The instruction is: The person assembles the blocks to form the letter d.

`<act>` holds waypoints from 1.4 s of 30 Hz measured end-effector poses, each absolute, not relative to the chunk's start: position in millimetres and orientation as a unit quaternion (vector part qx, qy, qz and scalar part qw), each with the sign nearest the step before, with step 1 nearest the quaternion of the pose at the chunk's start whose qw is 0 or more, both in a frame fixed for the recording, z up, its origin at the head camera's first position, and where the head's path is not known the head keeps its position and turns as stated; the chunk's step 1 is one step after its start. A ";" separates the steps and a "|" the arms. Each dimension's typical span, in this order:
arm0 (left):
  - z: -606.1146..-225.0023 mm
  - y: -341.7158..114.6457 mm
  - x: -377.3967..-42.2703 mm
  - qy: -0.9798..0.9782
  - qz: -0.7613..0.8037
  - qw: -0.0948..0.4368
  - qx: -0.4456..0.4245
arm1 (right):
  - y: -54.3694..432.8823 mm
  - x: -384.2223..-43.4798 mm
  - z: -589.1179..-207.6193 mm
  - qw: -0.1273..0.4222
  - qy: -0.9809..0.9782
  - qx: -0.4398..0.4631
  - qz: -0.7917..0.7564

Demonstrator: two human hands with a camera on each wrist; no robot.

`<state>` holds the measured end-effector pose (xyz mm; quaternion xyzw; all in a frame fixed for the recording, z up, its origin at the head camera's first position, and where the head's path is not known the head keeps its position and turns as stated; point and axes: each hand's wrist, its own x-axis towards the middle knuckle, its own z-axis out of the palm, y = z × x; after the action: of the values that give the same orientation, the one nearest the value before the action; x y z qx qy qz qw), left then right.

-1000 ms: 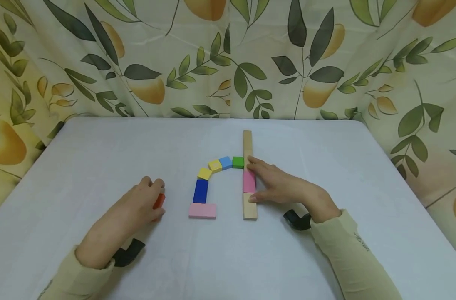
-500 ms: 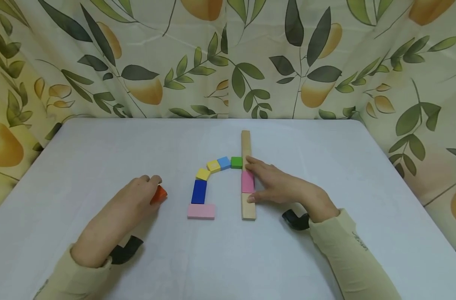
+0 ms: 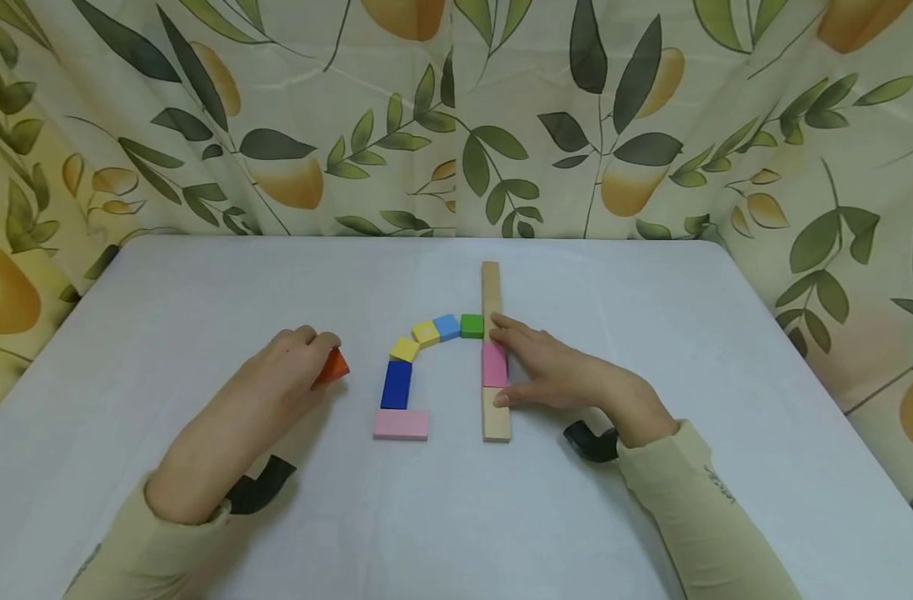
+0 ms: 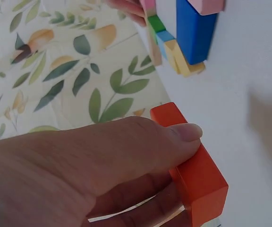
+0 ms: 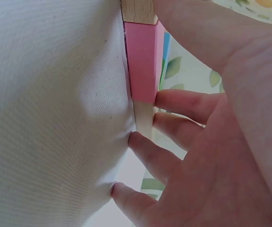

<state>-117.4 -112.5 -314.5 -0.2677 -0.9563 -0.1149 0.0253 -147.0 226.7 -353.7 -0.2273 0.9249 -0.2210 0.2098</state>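
Observation:
My left hand [image 3: 280, 375] pinches an orange block [image 4: 199, 175] between thumb and fingers, left of the block layout. A shadow below suggests it is off the table. My right hand [image 3: 554, 367] rests against a straight column of blocks, fingers spread and fairly straight. That column has a deep pink block [image 3: 495, 364] between a wooden block [image 3: 496, 421] in front and a longer wooden stretch [image 3: 491, 287] behind. From a pale pink block [image 3: 401, 425], a dark blue block [image 3: 396, 384], two yellow blocks [image 3: 426, 333], a light blue block [image 3: 446, 327] and a green block [image 3: 471, 325] curve to the column.
The blocks lie on a table with a white cloth [image 3: 614, 533]. A leaf-and-fruit patterned curtain [image 3: 501, 108] hangs along its back and sides. Black curved pieces [image 3: 593, 440] stick out at both wrists.
My left hand has lifted the orange block and brought it slightly right and farther from me, turning it so that more shows. The right hand stays on the column.

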 end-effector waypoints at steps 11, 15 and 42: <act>-301.8 -89.0 -119.3 -0.952 -0.101 0.022 -0.287 | 226.7 -146.4 -355.5 0.209 0.925 -0.226 -0.222; -300.3 -81.9 -120.3 -0.948 -0.106 0.024 -0.299 | 227.1 -146.4 -356.4 0.207 0.924 -0.230 -0.224; -303.4 -21.6 -122.0 -0.923 -0.093 -0.124 -0.351 | 227.3 -149.6 -354.8 0.213 0.925 -0.219 -0.225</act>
<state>-122.0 -21.6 -303.4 -0.3512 -0.9234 -0.0930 -0.1237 -149.6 227.3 -354.8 -0.2192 0.9253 -0.2249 0.2127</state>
